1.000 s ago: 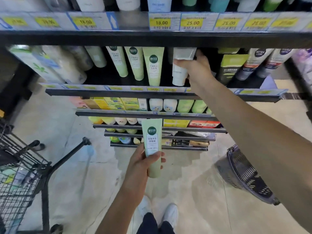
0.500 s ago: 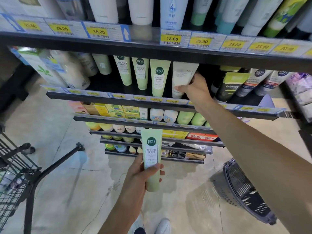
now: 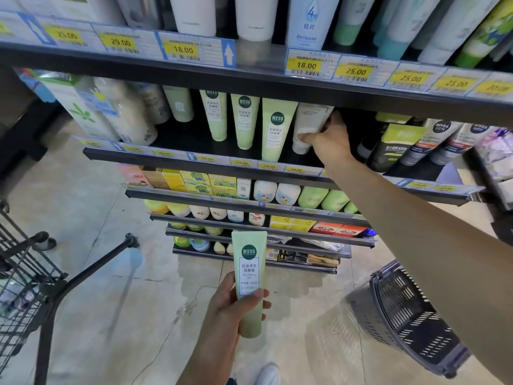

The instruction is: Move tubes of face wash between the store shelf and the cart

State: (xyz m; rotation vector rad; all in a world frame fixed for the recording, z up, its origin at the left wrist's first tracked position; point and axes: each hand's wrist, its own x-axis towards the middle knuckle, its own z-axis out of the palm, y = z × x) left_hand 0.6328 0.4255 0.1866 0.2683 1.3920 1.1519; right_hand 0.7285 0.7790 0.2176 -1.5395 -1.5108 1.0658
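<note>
My left hand [image 3: 236,309] grips a pale green face wash tube [image 3: 249,279] upright in front of me, low in the middle of the view. My right hand [image 3: 329,140] reaches into the second shelf [image 3: 194,159] and holds a white tube [image 3: 308,126] standing there, thumb in front and fingers behind it. Left of that white tube stand three more light green tubes [image 3: 276,129]. The wire cart [image 3: 25,276] is at the left edge, its handle pointing toward the shelves.
A dark plastic shopping basket [image 3: 405,318] sits on the floor at the lower right. Shelves above and below hold bottles, boxes and yellow price tags [image 3: 305,65]. Dark tubes [image 3: 388,145] stand right of my right hand. My shoe shows at the bottom.
The view has tilted up and moved closer to the shelf. My right hand has slid down the white tube, from near its top to its lower part. The left hand keeps its green tube.
</note>
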